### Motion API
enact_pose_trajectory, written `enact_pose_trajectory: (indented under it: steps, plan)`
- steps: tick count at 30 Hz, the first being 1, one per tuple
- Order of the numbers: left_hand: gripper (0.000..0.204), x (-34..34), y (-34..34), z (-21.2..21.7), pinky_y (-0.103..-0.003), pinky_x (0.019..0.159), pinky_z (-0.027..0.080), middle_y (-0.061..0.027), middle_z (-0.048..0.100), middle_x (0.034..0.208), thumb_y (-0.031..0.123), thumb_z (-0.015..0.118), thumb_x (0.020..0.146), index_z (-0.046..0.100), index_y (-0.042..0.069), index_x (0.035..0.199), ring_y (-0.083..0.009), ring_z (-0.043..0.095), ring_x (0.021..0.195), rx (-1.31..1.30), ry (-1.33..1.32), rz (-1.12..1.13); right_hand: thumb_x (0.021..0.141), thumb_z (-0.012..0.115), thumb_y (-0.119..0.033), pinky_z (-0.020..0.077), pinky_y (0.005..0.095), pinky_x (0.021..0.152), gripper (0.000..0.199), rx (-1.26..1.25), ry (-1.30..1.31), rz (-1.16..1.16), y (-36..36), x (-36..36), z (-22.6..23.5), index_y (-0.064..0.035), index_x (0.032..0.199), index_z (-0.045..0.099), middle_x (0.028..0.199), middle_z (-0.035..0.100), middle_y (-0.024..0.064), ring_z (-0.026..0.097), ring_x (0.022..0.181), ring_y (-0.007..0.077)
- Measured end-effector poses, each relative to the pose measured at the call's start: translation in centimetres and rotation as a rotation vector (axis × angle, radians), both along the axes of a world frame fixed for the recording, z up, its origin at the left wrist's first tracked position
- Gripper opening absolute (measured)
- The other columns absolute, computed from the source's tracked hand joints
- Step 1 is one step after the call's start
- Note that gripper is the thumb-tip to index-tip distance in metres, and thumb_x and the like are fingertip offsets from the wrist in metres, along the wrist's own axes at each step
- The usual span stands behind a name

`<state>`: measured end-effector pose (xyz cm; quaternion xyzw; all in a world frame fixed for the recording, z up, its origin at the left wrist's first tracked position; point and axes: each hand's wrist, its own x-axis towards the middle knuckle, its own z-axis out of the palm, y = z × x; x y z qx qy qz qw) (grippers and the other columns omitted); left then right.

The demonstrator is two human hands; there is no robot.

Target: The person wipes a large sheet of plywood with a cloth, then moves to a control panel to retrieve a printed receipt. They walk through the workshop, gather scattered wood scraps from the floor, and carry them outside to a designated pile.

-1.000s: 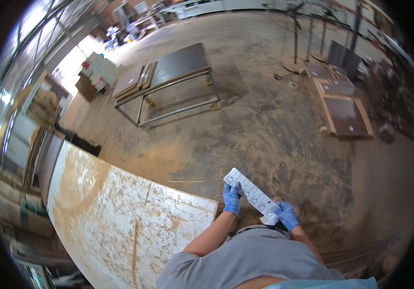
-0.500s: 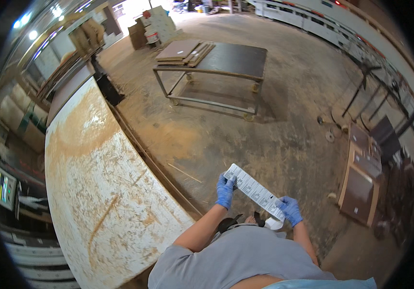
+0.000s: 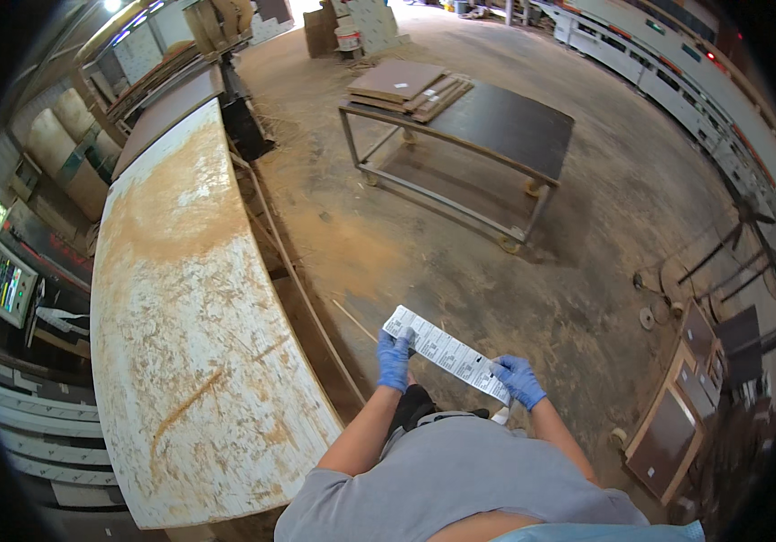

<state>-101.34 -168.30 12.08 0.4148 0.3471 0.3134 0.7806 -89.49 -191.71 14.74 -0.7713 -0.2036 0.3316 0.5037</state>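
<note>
A dusty floor point(image 3: 460, 280) spreads beneath everything, dark in patches and tan with sawdust point(image 3: 352, 244) in others; a long white machine point(image 3: 668, 86) curves along its far right side; a white bench point(image 3: 302, 438), scuffed and dusty, runs up the left; farther off stands a wheeled cart point(image 3: 523, 122) with a dark top and metal legs; wood-edged brown boards point(image 3: 668, 429) rest at the right; flat brown panels point(image 3: 397, 79) are stacked on the cart's left end; a lit screen point(image 3: 10, 287) faces out at the far left; a white strip point(image 3: 446, 352), printed in dark rows, is held above the floor, to the right of the bench, slanting down toward the right; the left hand point(image 3: 394, 357), gloved in blue, grips its left end, thumb on top, the fingers underneath mostly hidden; the right hand point(image 3: 519, 381), gloved alike, has its fingers closed on the right end; a white curl point(image 3: 501, 415) shows just below that hand.
</note>
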Motion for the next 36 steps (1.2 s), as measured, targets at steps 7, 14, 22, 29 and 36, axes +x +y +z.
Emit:
enact_pose_trajectory:
  steps: [7, 14, 22, 29, 36]
  plan:
    - [0.051, 4.1, 13.2, 2.1, -0.026, 0.067, 0.051, -0.0035, 0.057, 0.104, 0.005, 0.059, 0.086, 0.036, 0.012, 0.131, -0.0113, 0.057, 0.086, 0.157, 0.014, 0.09, 0.084, 0.062, -0.018, 0.0484, 0.0269, 0.068, 0.025, 0.041, 0.04, 0.123, 14.6, 6.8, -0.3, 0.0032, 0.095, 0.066, 0.081, 0.066, 0.0062, 0.058, 0.072, 0.0112]
    - [0.054, 6.3, 26.1, 1.7, -0.024, 0.07, 0.049, -0.0048, 0.057, 0.106, 0.006, 0.055, 0.089, 0.033, 0.011, 0.138, -0.012, 0.056, 0.086, 0.251, 0.032, 0.264, 0.083, 0.061, -0.019, 0.0489, 0.0278, 0.069, 0.026, 0.0, 0.064, 0.295, 26.9, 13.6, 0.0, 0.003, 0.096, 0.066, 0.079, 0.066, 0.0055, 0.059, 0.072, 0.0111]
    - [0.045, 13.9, 36.7, 3.6, -0.025, 0.071, 0.051, -0.0046, 0.059, 0.104, 0.027, 0.059, 0.089, 0.044, 0.011, 0.129, -0.0123, 0.059, 0.086, 0.133, -0.047, 0.396, 0.083, 0.061, -0.019, 0.049, 0.0278, 0.071, 0.028, -0.032, -0.02, 0.463, 42.2, 25.1, 2.2, 0.0032, 0.099, 0.065, 0.082, 0.067, 0.0084, 0.06, 0.075, 0.0127]
    - [0.063, 22.1, 40.5, 5.3, -0.029, 0.084, 0.047, -0.0027, 0.058, 0.112, 0.057, 0.061, 0.08, 0.049, 0.015, 0.125, -0.0174, 0.056, 0.102, -0.392, -0.312, 0.16, 0.086, 0.059, -0.017, 0.0487, 0.0259, 0.073, 0.027, 0.167, 0.056, 0.528, 54.7, 30.9, 2.0, 0.0033, 0.102, 0.065, 0.089, 0.067, 0.0074, 0.061, 0.079, 0.0116]
    - [0.059, 24.7, 44.6, 3.4, -0.028, 0.083, 0.048, -0.0048, 0.052, 0.122, 0.039, 0.063, 0.084, 0.043, 0.012, 0.132, -0.0163, 0.053, 0.105, -0.16, -0.09, 0.293, 0.085, 0.061, -0.02, 0.0487, 0.0288, 0.079, 0.031, 0.13, -0.11, 0.651, 63.4, 30.4, 0.8, 0.0032, 0.104, 0.063, 0.096, 0.067, 0.0136, 0.063, 0.086, 0.0182]
